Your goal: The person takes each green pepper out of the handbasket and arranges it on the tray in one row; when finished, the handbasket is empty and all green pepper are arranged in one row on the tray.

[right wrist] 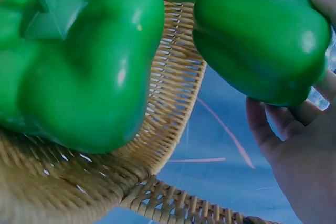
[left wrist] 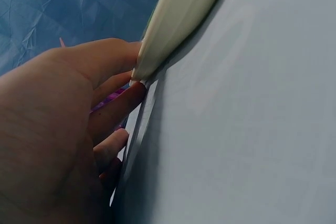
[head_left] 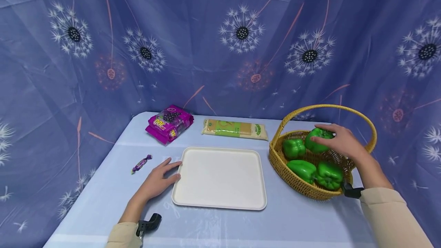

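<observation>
At the basket, my right hand (head_left: 339,141) grips a green bell pepper (head_left: 318,141) between thumb and fingers. The right wrist view shows that bell pepper (right wrist: 262,40) up beside the wicker rim, with fingertips around its far end. Three more green peppers (head_left: 329,175) lie in the yellow wicker basket (head_left: 293,182); one with a stem fills the near left of the right wrist view. My left hand (head_left: 156,181) rests at the left edge of a white rectangular tray (head_left: 220,179). Its fingers (left wrist: 126,100) reach out loosely and touch the tray rim.
A purple snack bag (head_left: 170,123) lies at the back left, and a small purple wrapped candy (head_left: 141,164) in front of it. Behind the tray is a long beige-and-green packet (head_left: 236,129). The basket's tall handle (head_left: 325,106) arches over the peppers. A blue dandelion-print curtain (head_left: 193,49) stands behind.
</observation>
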Demonstrator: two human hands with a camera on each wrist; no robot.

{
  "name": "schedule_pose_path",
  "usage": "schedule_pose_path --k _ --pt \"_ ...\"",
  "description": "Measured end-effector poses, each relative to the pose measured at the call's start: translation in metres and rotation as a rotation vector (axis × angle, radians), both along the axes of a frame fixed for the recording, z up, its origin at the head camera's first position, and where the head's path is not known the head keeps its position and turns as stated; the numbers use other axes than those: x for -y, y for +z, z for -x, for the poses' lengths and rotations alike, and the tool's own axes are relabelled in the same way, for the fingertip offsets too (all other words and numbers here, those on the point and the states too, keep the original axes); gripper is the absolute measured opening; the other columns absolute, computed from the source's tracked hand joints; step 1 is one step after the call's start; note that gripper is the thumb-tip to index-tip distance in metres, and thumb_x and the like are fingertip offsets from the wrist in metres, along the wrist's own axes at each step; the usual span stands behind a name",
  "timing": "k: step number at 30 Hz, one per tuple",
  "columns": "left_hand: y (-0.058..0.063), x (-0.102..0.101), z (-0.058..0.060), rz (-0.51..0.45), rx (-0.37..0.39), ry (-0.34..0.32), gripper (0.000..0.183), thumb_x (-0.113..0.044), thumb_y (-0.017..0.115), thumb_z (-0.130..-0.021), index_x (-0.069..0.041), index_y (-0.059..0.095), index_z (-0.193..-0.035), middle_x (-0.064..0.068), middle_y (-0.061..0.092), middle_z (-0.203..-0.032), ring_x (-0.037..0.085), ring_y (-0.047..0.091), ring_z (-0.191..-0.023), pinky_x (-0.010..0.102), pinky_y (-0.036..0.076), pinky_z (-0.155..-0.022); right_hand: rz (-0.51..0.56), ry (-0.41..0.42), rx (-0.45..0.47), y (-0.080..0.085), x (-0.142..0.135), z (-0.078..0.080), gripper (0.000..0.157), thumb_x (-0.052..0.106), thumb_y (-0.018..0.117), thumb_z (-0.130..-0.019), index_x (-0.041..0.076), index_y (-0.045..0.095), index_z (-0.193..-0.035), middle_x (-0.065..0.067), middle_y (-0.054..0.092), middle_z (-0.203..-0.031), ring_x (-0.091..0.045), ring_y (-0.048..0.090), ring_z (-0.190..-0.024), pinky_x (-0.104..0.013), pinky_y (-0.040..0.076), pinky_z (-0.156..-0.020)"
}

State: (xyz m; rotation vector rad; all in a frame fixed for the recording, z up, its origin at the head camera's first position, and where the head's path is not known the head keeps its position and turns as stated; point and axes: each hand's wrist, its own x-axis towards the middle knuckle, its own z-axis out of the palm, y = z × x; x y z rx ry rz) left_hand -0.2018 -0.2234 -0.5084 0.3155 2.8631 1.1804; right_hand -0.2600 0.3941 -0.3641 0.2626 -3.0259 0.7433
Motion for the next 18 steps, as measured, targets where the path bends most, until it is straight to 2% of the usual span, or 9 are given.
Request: schedule_pose_path --k 9,13,16,18 --pt "0.000 0.000 0.000 -0.006 -0.003 -0.005 0.053 -0.046 0.066 -0.088 -0.024 0.058 -0.136 0.021 0.032 -0.151 0.044 0.027 -0.137 0.065 0.025 -0.105 0.045 0.002 -0.061 0.008 0.012 -0.018 0.070 0.053 0.067 -0.086 0.015 0.049 -0.141 -0.030 0.026 -0.149 -0.055 0.025 -0.131 -0.072 0.032 -0.088" --pt "0.002 0.000 -0.001 -0.011 -0.004 0.004 0.054 -0.045 0.068 -0.087 -0.023 0.058 -0.135 0.021 0.032 -0.150 0.043 0.027 -0.137 0.065 0.025 -0.105 0.044 0.024 -0.134 0.014 0.024 -0.026 0.063 0.049 0.069 -0.085 0.018 0.053 -0.138 -0.022 0.042 -0.139 -0.042 0.051 -0.107 -0.054 0.047 -0.071" --pt "0.003 0.000 -0.001 -0.017 -0.008 0.008 0.054 -0.044 0.069 -0.087 -0.022 0.059 -0.134 0.021 0.033 -0.150 0.044 0.028 -0.137 0.065 0.025 -0.105 0.045 0.052 -0.173 0.018 0.036 -0.029 0.059 0.048 0.071 -0.084 0.021 0.056 -0.135 -0.012 0.052 -0.124 -0.027 0.054 -0.087 -0.039 0.045 -0.060" --pt "0.003 -0.001 -0.001 -0.019 -0.009 0.007 0.053 -0.043 0.069 -0.087 -0.022 0.059 -0.134 0.022 0.033 -0.150 0.044 0.028 -0.137 0.065 0.025 -0.105 0.050 0.075 -0.175 0.020 0.044 -0.032 0.056 0.047 0.071 -0.084 0.023 0.056 -0.133 -0.008 0.052 -0.121 -0.024 0.052 -0.086 -0.038 0.045 -0.060"
